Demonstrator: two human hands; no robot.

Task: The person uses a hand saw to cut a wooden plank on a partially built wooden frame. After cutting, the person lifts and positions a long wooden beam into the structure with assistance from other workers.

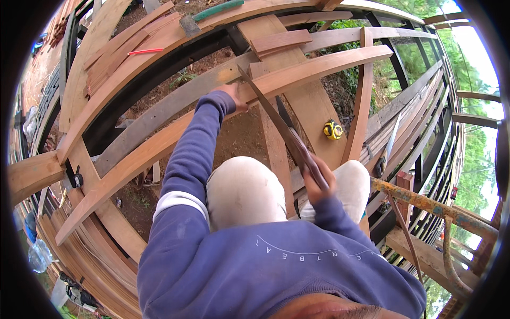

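Note:
My right hand (pixel 319 179) is closed round the dark handle of a handsaw (pixel 277 118). The saw's long blade slants away to the upper left, and its tip end lies across a long reddish timber beam (pixel 297 74). Gripping that same beam just left of the blade is my left hand (pixel 234 96), partly hidden by its blue sleeve. A yellow and black tape measure (pixel 332 129) rests on a wide plank right of the saw. Whether the teeth have cut into the beam I cannot make out.
Crossing boards (pixel 361 101) and a dark metal frame (pixel 396 64) surround the beam. Offcuts (pixel 281 41), a red pencil (pixel 145 51) and a green-handled hammer (pixel 188 25) lie farther off. A rusty pipe rail (pixel 433 206) stands at right; timber strips (pixel 90 255) are stacked at lower left.

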